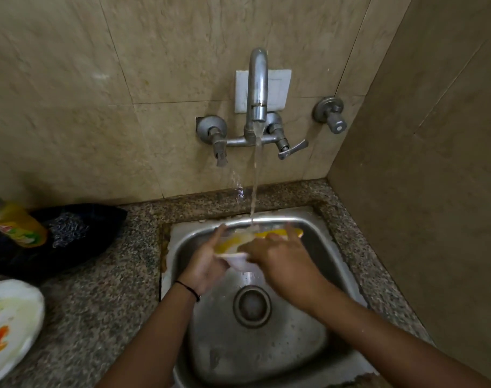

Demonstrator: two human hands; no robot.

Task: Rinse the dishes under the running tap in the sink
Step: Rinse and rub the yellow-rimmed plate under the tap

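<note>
1. Yellow-and-white shallow bowl [240,261] is held at the back of the stainless steel sink [320,256], tilted, with its far rim right under the water stream [254,186] from the grey metal wall tap [257,88]. The tilt probably lets the runoff fall towards the round drain [252,306].
2. Left hand [206,263] grips the bowl's left side from below, thumb up along the rim, steadying it.
3. Right hand [278,256] lies over the bowl, one finger straight along the far rim. It is blurred, so I cannot tell whether it grips or rubs.
4. The sink sits in the back right corner of the speckled granite bench [104,303], with the beige tiled side wall [420,191] close on the right, so there is little room that way.
5. Open room is leftward. A white plate with orange stains [12,317] overhangs the bench's left front and is likely still to be rinsed.
6. Yellow dish-soap bottle [15,224] and dark cloth [79,233] crowd the left back edge.
</note>
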